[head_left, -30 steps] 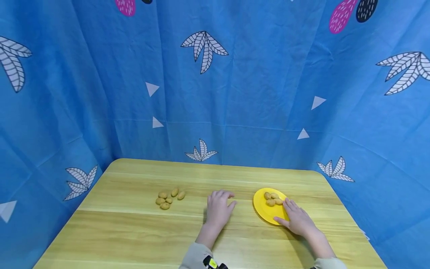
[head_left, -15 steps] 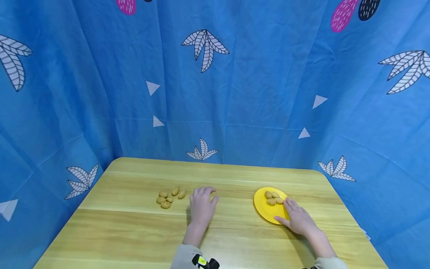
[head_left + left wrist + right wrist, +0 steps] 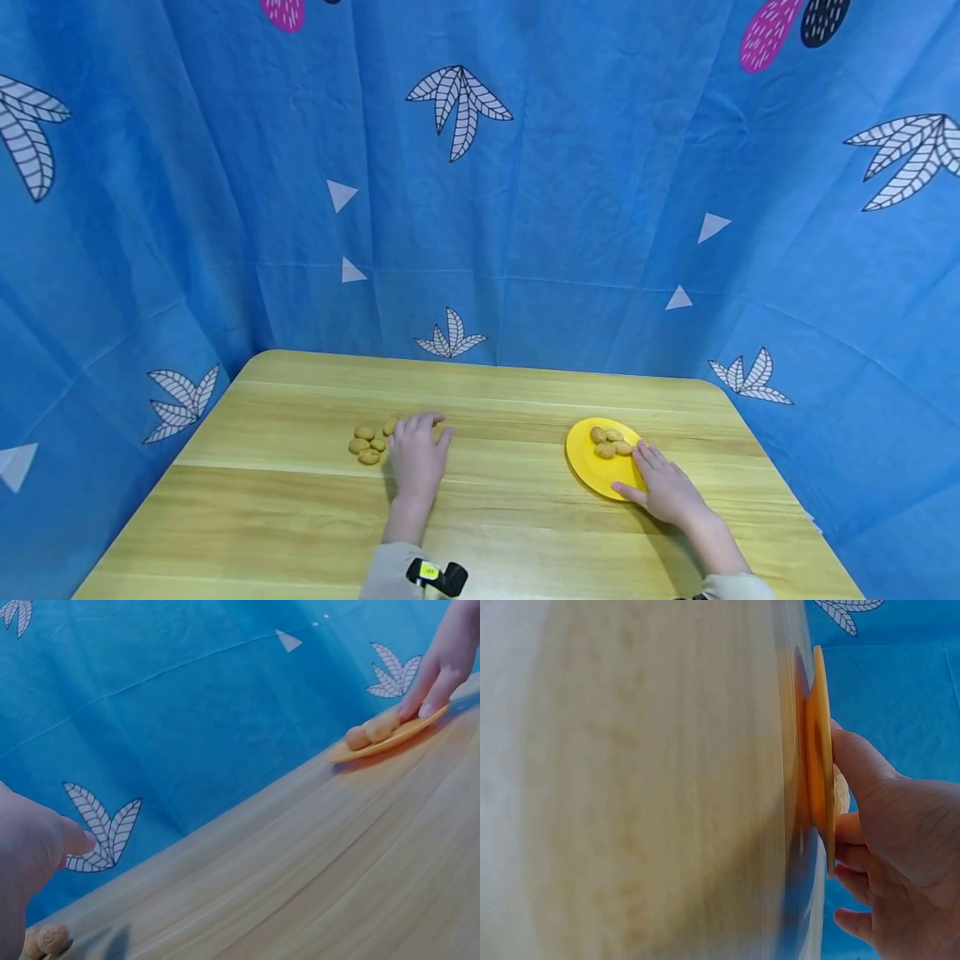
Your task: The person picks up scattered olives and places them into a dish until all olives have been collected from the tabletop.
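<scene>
My left hand is over the left part of the table, with fingers loosely bent and nothing seen in them. It overlaps the right side of a loose group of tan, oval, rough-shelled nuts, hiding part of that group. In the left wrist view a nut lies below this hand. To the right, a flat yellow plate carries several similar nuts. My right hand rests on the plate's right rim, thumb and fingers spread. From the right wrist view, the fingertips touch the plate's upper face beside a nut.
The wooden table has a rounded back edge. A blue patterned curtain hangs close behind it and along both sides. Bare wood lies between the nut group and the plate.
My left hand has moved left across the table, from the middle to the nut group, and now covers one of the nuts. My right hand and the plate stay where they were.
</scene>
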Available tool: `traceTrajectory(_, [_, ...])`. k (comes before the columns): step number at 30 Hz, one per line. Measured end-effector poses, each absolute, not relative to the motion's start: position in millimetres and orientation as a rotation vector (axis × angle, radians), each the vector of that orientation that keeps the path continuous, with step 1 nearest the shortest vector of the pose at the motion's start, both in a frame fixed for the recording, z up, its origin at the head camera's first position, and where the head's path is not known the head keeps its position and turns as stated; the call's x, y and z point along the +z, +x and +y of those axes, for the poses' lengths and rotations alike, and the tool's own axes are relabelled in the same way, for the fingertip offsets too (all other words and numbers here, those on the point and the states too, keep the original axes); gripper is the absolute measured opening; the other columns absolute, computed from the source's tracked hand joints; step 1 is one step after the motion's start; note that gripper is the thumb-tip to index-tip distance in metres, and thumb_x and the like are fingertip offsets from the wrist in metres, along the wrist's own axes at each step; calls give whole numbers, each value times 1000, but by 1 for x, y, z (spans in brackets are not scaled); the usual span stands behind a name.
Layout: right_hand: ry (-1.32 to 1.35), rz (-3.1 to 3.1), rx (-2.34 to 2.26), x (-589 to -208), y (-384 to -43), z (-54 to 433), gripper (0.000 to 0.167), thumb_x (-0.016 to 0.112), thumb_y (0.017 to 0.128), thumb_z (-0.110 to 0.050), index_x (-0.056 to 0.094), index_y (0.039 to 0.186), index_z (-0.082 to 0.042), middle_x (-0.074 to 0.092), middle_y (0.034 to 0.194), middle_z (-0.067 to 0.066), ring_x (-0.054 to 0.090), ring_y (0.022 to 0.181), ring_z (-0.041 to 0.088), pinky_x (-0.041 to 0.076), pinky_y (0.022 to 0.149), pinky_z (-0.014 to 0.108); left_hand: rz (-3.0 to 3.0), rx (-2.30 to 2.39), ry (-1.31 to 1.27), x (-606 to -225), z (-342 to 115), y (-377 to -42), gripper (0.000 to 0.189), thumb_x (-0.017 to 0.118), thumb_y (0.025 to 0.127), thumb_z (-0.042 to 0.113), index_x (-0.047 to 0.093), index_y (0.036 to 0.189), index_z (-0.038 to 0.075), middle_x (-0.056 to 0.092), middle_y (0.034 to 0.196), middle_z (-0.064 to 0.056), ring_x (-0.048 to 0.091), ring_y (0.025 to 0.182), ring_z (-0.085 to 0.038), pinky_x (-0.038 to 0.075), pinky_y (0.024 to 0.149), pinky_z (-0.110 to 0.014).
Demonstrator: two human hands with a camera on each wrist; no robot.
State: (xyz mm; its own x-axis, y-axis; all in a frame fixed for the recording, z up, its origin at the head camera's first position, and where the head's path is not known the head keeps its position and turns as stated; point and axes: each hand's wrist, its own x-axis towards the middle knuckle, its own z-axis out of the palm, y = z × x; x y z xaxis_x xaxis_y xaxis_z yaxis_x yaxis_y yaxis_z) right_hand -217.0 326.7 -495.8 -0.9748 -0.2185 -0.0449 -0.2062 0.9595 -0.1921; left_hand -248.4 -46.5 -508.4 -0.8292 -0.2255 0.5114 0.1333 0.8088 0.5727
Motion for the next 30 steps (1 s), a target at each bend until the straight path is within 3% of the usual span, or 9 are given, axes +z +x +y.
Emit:
traceTrajectory(11, [-320,3045,-328,-499,-215,328,84,56,93,-51,38,139,16,30,150,35,30,137,54,30,108,65,-2437,-815,211,-515,-68,-250,26,79,81,24,73,104,12,72,105,-10,59,102,-33,40,82,-44])
traceTrajectory(30, [-342,3066,-322,-500,-214,330,83,56,93,-52,39,139,16,31,149,36,31,137,53,31,108,64,-2515,-749,294,-524,-83,-251,31,77,83,25,70,110,10,68,112,-14,53,105,-33,36,81,-43])
